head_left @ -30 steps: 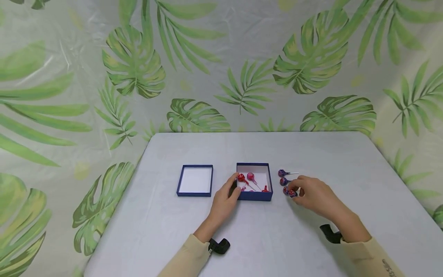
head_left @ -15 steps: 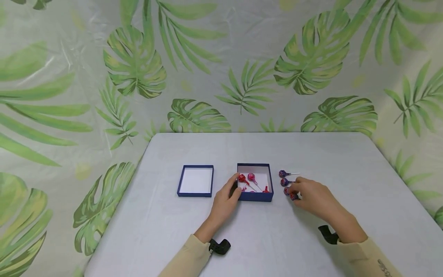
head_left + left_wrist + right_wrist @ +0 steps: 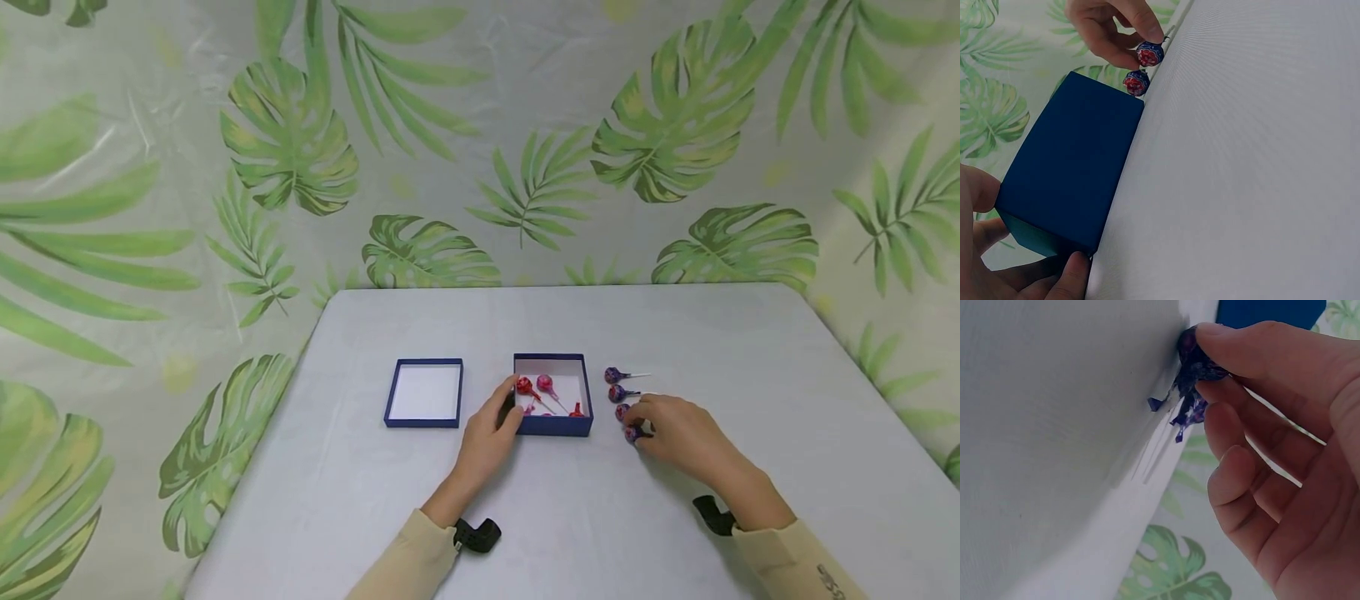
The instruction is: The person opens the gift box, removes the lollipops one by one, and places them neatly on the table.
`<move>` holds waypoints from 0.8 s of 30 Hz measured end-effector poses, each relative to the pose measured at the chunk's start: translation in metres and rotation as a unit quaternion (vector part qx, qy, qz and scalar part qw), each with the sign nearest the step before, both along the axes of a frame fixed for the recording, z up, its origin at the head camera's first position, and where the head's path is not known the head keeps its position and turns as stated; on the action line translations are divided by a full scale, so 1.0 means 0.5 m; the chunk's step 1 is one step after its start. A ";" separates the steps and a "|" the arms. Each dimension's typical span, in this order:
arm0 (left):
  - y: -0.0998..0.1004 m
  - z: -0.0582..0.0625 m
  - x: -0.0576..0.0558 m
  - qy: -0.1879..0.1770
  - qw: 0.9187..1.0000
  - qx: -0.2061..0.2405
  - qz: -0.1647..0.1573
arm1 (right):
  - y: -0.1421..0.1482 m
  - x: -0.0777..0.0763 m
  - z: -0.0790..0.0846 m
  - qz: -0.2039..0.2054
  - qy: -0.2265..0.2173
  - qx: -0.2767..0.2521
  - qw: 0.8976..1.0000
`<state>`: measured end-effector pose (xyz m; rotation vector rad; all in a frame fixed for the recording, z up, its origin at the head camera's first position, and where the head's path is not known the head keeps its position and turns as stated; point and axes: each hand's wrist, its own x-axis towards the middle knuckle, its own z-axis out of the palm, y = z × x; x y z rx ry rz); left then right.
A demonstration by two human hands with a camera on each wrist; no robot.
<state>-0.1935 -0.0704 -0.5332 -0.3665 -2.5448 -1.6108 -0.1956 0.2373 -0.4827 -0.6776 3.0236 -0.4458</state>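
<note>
My left hand (image 3: 484, 442) grips the left side of a dark blue box (image 3: 553, 426), thumb near its front corner. Inside the white-lined box lie several red and pink lollipops (image 3: 545, 382). To the right of the box, my right hand (image 3: 686, 433) pinches a purple-wrapped lollipop (image 3: 632, 434) by its round head, low at the table. Just beyond the fingers lies another wrapped lollipop (image 3: 622, 412), partly covered by the hand. In the right wrist view, thumb and fingertips meet on the dark wrapper (image 3: 1194, 365); the wrapped heads overlap there.
Two more purple lollipops, a farther one (image 3: 612, 376) and a nearer one (image 3: 617, 393), lie in a column with sticks pointing right. A blue-rimmed, white-lined lid (image 3: 424, 422) rests left of the box. All stand on a white-covered table (image 3: 570, 517) before a leaf-patterned backdrop.
My right hand has shifted the pinched lollipop slightly toward me, farther from the one beyond it. The left hand and the box have stayed in place.
</note>
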 end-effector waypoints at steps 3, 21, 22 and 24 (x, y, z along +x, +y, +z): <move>0.000 -0.001 0.000 -0.002 1.000 0.000 0.000 | -0.004 -0.002 -0.001 -0.002 -0.005 -0.002 1.000; 0.000 0.003 0.002 -0.005 1.000 -0.001 -0.002 | 0.005 0.001 -0.001 0.008 0.015 -0.005 1.000; 0.000 0.003 0.002 -0.006 1.000 -0.001 -0.002 | 0.005 0.002 -0.001 0.008 0.016 -0.005 1.000; 0.000 0.003 0.002 -0.008 1.000 0.000 0.000 | 0.006 0.004 0.001 0.009 0.014 -0.005 1.000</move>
